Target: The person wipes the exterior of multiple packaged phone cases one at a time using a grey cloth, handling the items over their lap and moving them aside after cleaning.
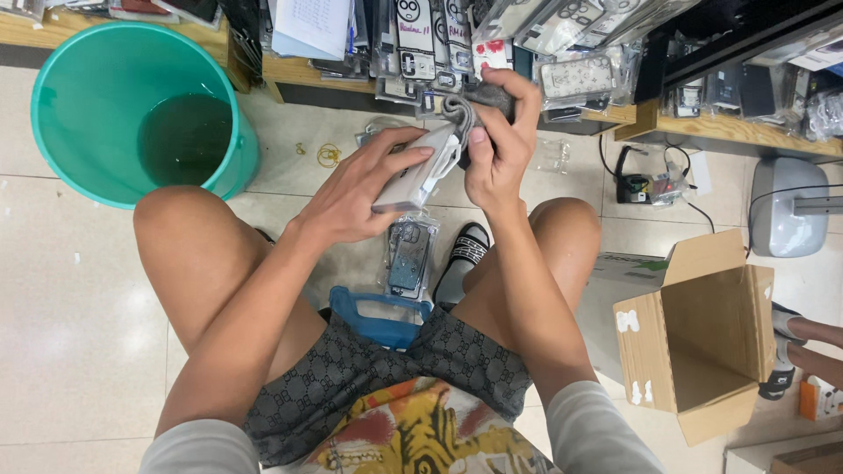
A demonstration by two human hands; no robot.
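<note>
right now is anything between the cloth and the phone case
Nothing visible. The right hand presses the grey cloth straight onto the top end of the white phone case, which the left hand holds.

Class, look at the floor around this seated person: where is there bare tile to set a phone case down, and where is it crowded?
Bare tile lies left of the person's knee, below the teal plastic bucket. Between the feet it is crowded: a packaged phone case lies there. The wooden shelves above are packed, and the open cardboard box fills the right.
</note>
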